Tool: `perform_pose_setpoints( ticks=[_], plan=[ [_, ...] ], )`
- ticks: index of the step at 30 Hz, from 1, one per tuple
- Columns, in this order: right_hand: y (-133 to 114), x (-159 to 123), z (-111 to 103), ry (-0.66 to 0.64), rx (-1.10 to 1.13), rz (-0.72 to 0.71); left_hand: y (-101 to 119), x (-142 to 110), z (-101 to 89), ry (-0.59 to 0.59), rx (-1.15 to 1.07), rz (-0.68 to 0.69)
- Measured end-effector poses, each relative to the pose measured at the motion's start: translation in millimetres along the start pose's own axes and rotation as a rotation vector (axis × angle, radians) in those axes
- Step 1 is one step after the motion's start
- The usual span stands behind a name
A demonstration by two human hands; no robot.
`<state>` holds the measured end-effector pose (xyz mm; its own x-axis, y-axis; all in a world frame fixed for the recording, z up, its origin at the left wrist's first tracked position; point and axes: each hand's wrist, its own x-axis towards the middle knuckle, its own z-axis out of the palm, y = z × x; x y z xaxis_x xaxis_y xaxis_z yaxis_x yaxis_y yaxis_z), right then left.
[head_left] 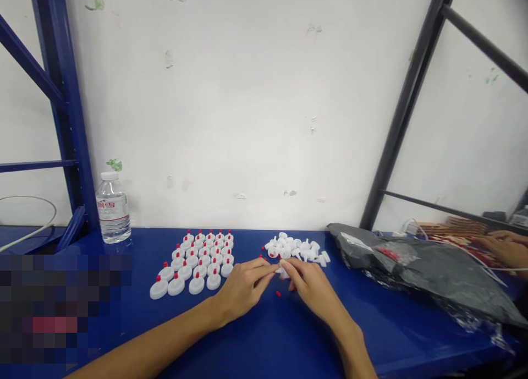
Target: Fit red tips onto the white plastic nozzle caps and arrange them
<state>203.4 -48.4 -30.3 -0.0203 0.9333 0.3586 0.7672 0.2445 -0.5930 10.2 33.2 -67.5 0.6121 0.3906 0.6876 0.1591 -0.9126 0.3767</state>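
Note:
A white nozzle cap (pixel 282 272) is held in my right hand (pixel 311 285), its fingers closed round it and partly hiding it. From the left, my left hand (pixel 246 285) meets it with thumb and fingers drawn together at the cap; whether they pinch a small part is too small to see. Just beyond both hands lies a loose pile of white nozzle caps (pixel 305 249). A loose red tip (pixel 278 294) rests on the table in front of the hands, and several more lie by the pile. To the left, white caps with red tips (pixel 197 284) stand upright in rows.
The blue table (pixel 313 335) meets a white wall. At the back left stands a water bottle (pixel 113 208). A dark plastic bag (pixel 416 269) covers the right side, with a small clear bag of red pieces (pixel 390 253) on it. Another person's hand (pixel 505 250) shows at far right.

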Motion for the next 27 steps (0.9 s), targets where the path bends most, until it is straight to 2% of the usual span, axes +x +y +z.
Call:
perform_pose_setpoints(
  ticks=[5,9,16,19,23,27],
  plan=[
    [2.9,0.5,0.1,0.085,-0.197,0.059,5.3,4.4,-4.5,-0.005,0.048,-0.071],
    [5.5,1.3,-2.4,0.182,-0.260,0.121,12.1,6.9,-12.4,-0.050,0.138,-0.128],
    [5.4,1.1,-3.2,0.230,-0.225,0.097,22.5,7.7,-21.8,-0.313,0.509,-0.114],
    [5.8,0.8,-2.6,0.236,-0.209,0.087,28.0,11.3,-23.5,-0.414,0.649,-0.176],
    [4.5,-0.4,-2.8,0.254,-0.203,0.065,33.7,14.2,-23.9,-0.518,0.805,-0.325],
    [1.1,-1.4,-4.1,0.278,-0.200,0.063,35.5,11.4,-21.9,-0.511,0.884,-0.437]
  ],
)
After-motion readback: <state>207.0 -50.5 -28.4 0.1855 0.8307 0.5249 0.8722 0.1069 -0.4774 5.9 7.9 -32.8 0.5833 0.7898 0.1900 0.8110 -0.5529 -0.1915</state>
